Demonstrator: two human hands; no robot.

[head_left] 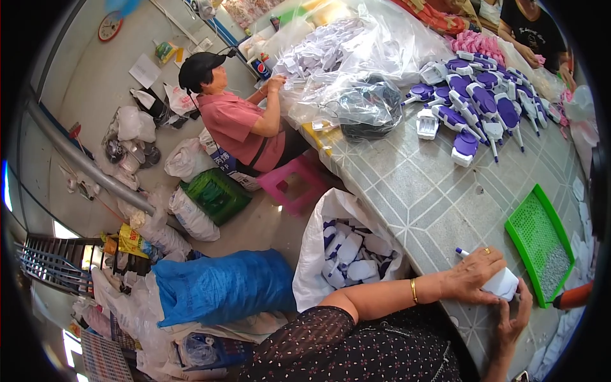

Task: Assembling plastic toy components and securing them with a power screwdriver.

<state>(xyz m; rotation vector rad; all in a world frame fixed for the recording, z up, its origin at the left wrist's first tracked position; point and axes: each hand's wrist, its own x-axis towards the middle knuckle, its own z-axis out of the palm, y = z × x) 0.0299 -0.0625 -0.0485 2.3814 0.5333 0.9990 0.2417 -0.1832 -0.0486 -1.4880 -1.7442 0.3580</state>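
Observation:
Near the table's right front edge I hold a white plastic casing (501, 284), its purple-tipped handle showing beyond my knuckles. My left hand (476, 275), with a gold ring and bracelet, is closed over its upper side. The fingers of my right hand (514, 313) grip its near right end. Just beyond lies a green perforated tray (517, 224) with many small grey metal parts (555, 266) at its near end. An orange-red tool (574, 296), partly cut off by the dark rim, touches the tray's corner.
Purple-and-white casings (477, 102) are heaped at the table's far right. Plastic bags (407, 38) and white parts (324, 48) lie farther back. An open white sack (310, 274) of casings stands left of the table, near a blue sack (223, 286). A co-worker (235, 121) sits by a pink stool (293, 184).

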